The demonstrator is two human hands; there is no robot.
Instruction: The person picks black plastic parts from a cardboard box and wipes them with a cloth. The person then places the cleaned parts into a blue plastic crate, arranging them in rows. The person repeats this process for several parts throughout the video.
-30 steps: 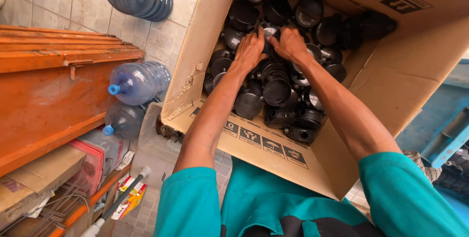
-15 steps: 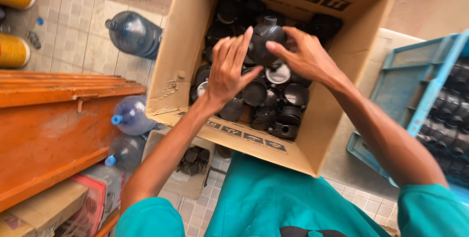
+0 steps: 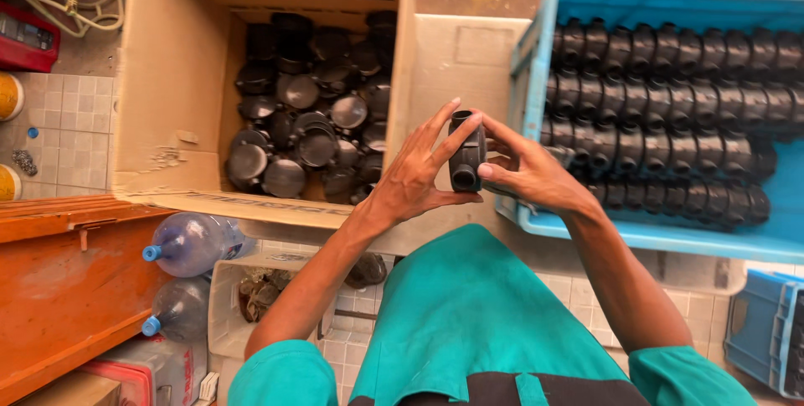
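Note:
A black plastic fitting (image 3: 466,155) is held upright between both my hands, above the gap between box and crate. My left hand (image 3: 417,173) presses its left side with spread fingers. My right hand (image 3: 531,173) grips its right side with thumb and fingers. To the left stands a large cardboard box (image 3: 172,105) with several loose black fittings (image 3: 310,121) heaped inside. To the right is a blue plastic crate (image 3: 536,54) holding several black fittings lined up in neat rows (image 3: 670,113).
An orange wooden bench (image 3: 67,289) stands at the lower left, with two big clear water bottles (image 3: 188,243) beside it. A small white tub (image 3: 226,305) sits on the tiled floor. Another blue crate (image 3: 766,331) is at the lower right.
Both hands have come out of the cardboard box with one black fitting and moved right, toward the blue crate. The view has swung right, so the crate is fully seen.

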